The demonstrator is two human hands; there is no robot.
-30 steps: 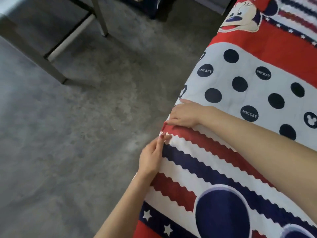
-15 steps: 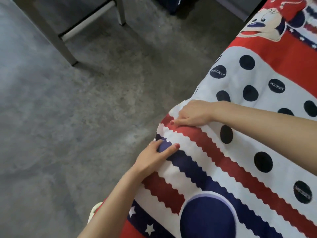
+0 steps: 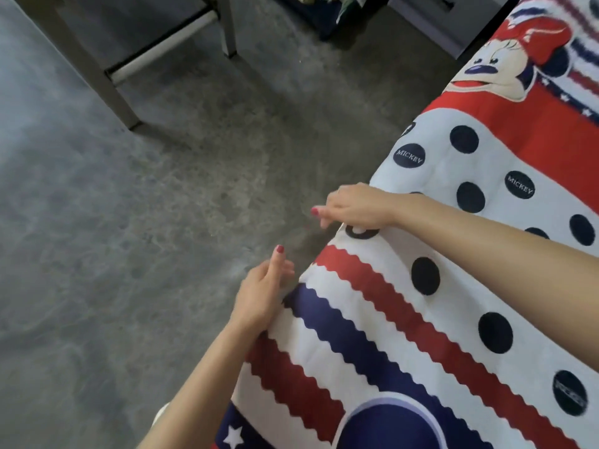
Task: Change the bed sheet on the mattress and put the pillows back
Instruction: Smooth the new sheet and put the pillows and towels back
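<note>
A quilted bed sheet (image 3: 421,335) with red, white and navy wavy stripes, navy dots and cartoon mouse prints covers the mattress on the right. My right hand (image 3: 356,207) sits at the sheet's left edge with curled fingers. It pinches a small fold of the dotted part beneath it. My left hand (image 3: 262,296) is lower down at the same edge, beside the navy stripe. Its thumb points up and its blurred fingers hang over the floor, holding nothing that I can see. No pillow is in view.
Grey concrete floor (image 3: 146,238) fills the left side. A metal frame with grey legs (image 3: 120,92) stands at the upper left. Dark clutter (image 3: 324,14) sits by the far wall at the top.
My left hand has slid off the striped surface to the sheet's edge, thumb raised. My right hand has shifted up the edge onto the dotted part and bunched a fold. The view has tilted left.
</note>
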